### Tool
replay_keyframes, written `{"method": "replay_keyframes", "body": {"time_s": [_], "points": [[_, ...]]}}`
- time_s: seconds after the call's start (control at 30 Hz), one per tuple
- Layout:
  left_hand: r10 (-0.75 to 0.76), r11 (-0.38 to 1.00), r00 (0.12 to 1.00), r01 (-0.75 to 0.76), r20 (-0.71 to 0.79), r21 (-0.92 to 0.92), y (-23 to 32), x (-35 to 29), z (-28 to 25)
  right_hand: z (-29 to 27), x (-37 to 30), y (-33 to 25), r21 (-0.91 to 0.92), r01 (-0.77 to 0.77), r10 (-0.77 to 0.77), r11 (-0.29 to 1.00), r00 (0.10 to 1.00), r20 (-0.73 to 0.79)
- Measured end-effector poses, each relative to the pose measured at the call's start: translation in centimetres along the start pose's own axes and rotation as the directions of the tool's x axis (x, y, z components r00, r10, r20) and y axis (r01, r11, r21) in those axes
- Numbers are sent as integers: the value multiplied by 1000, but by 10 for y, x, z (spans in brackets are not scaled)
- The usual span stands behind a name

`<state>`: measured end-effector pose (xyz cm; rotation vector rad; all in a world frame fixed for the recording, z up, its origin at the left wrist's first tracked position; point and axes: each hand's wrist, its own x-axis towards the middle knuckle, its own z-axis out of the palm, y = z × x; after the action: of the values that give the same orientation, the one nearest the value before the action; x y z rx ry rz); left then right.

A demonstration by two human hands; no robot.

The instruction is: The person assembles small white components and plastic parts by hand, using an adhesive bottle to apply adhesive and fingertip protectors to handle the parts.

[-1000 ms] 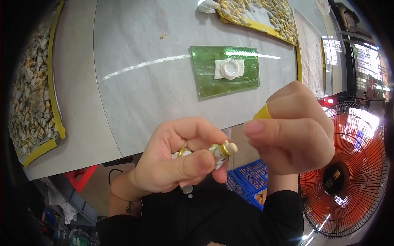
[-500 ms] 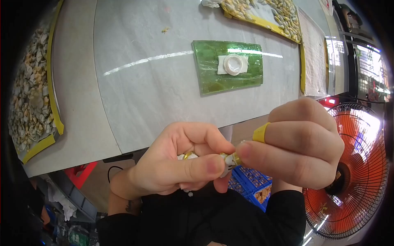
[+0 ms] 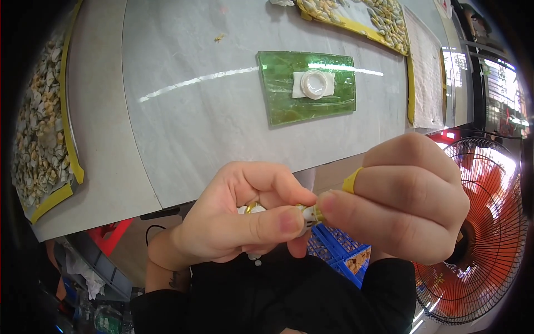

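Between the thumb and fingers of my left hand (image 3: 236, 220) is a small white piece with gold trim and dark marks (image 3: 309, 215), too small to name surely. My right hand (image 3: 409, 206) pinches the gold-edged end of that same piece with thumb and fingertips. Yellow tape (image 3: 351, 180) wraps one right finger. More white and gold pieces (image 3: 253, 208) rest in the curled left palm, mostly hidden by the fingers. Past the hands, a green glass-like slab (image 3: 283, 108) lies on the table, bearing a white pad with a small round white dish (image 3: 315, 84) on it.
A yellow-edged tray (image 3: 69, 133) of many small white and yellowish pieces lies at left. Another such tray (image 3: 356, 30) stands at the far right, beside a white-lined tray (image 3: 427, 72). An orange fan (image 3: 489, 234) is at right; a blue crate (image 3: 336, 250) sits below my hands.
Both hands keep their grip on the small piece. My right hand has tilted slightly, and the whole view has shifted a little.
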<state>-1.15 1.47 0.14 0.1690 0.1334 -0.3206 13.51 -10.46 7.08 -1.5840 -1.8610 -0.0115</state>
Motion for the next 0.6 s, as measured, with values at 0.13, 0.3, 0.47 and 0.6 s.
{"method": "replay_keyframes", "body": {"time_s": [0.13,0.3,0.47,0.6], "points": [[24,1000,999,-24,-31,17,-3,-2,-2,1,0,0,-8,2,-2,1000,1000,23],[26,993,999,-22,-32,112,-4,-3,0,1,-2,1,-19,37,-38,999,999,-34],[-31,998,999,34,-39,54,-2,-3,0,3,-3,-1,-2,0,0,1000,999,-50],[-64,998,998,64,-20,2,-2,-3,1,1,-1,-3,-12,-31,31,999,999,-23]]}}
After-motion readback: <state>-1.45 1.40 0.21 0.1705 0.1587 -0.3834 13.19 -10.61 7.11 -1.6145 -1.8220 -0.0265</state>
